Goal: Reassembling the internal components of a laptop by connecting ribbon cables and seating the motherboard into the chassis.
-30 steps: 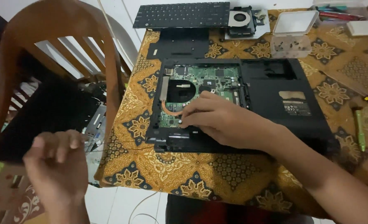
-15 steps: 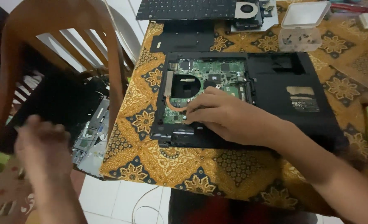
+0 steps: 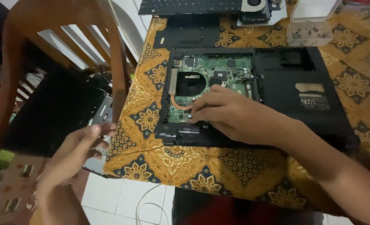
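Since a moment ago, I see the left hand (image 3: 74, 156) has drifted toward the table edge, fingers loose, holding nothing. One right hand (image 3: 231, 114) rests flat, fingers together, on one opened laptop base (image 3: 301, 108), beside its green circuit board (image 3: 218, 75). Beneath: patterned tablecloth (image 3: 151, 158), white floor tiles. One keyboard (image 3: 191, 6) is cut off above.

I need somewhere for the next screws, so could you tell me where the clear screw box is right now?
The clear screw box sits near the top right of the head view, on the patterned cloth, just behind the open laptop base and right of the loose keyboard.
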